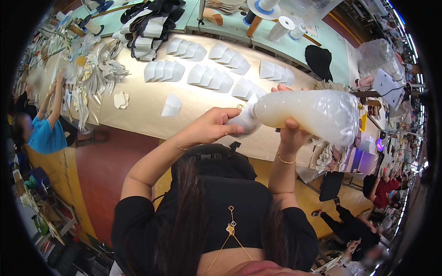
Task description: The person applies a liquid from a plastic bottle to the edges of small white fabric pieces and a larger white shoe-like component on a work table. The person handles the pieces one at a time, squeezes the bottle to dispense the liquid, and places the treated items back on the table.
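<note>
My right hand (293, 134) is wrapped round a large clear plastic bottle (306, 110) with milky liquid inside. It lies nearly on its side, its narrow end toward my left hand. Between thumb and fingers, my left hand (212, 125) pinches a curved white piece (246, 124), right at the bottle's neck. Whether the two touch is hard to make out. Beyond my hands, overlapping white pieces lie in fanned groups, such as a middle fan (209, 78) and a left fan (164, 71). One single white piece (171, 105) lies apart from them.
The pieces rest on a tan-covered table (133, 112). Black and white parts (149, 27) are heaped at its far side, with light strips (103, 66) to the left. Thread cones (281, 30) stand on a green table behind. A person in blue (48, 133) works at far left.
</note>
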Demonstrator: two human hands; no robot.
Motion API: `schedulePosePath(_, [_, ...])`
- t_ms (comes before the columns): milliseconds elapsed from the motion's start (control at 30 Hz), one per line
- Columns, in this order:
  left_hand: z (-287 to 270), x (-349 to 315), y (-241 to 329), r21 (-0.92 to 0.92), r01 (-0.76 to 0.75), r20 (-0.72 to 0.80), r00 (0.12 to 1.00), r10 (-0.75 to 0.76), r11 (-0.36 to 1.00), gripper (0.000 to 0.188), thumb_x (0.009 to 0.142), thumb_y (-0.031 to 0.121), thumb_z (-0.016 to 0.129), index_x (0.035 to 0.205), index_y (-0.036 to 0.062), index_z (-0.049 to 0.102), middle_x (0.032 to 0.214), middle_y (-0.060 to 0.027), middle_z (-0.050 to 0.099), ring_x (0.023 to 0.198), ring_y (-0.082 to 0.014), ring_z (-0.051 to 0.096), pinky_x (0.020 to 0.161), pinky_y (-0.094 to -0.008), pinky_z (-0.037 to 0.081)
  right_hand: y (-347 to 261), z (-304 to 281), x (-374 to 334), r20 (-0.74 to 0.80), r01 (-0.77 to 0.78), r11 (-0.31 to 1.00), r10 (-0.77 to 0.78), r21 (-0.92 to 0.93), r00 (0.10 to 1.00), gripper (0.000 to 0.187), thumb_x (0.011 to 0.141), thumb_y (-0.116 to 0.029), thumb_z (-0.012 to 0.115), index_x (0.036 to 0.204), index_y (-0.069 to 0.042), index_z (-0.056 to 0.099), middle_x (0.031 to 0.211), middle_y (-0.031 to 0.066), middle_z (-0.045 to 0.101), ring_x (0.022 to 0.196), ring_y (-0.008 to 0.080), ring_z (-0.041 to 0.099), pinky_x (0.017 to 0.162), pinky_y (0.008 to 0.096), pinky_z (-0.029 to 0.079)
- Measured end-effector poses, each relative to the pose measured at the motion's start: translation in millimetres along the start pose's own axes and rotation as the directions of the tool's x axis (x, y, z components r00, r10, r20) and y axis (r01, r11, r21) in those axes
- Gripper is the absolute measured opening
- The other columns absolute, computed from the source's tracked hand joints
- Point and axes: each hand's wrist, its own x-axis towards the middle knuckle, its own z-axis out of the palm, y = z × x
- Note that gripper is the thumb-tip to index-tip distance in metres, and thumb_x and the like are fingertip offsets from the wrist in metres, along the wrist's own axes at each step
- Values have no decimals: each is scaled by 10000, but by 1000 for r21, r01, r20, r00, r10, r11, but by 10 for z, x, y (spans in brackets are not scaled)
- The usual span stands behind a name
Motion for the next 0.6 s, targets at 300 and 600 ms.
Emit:
schedulePosePath(300, [32, 2, 44, 113, 52, -6, 999, -52, 992, 301, 859, 94, 560, 1121, -46, 509, 912, -17, 581, 801, -44, 494, 718, -225, 430, 0, 11, 64, -70, 46, 999, -44, 26, 997, 645, 724, -199, 722, 1190, 64, 362, 1047, 265, 561, 952, 324, 582, 829, 429, 487])
schedulePosePath(600, [58, -10, 83, 38, 75, 71, 995, -77, 996, 411, 836, 54, 579, 1214, -47, 454, 1090, -94, 568, 973, -116, 534, 856, -253, 435, -17, -59, 166, -107, 61, 980, -83, -190, 991, 670, 769, -369, 657, 1154, 99, 371, 1015, 283, 554, 906, 350, 596, 761, 477, 524])
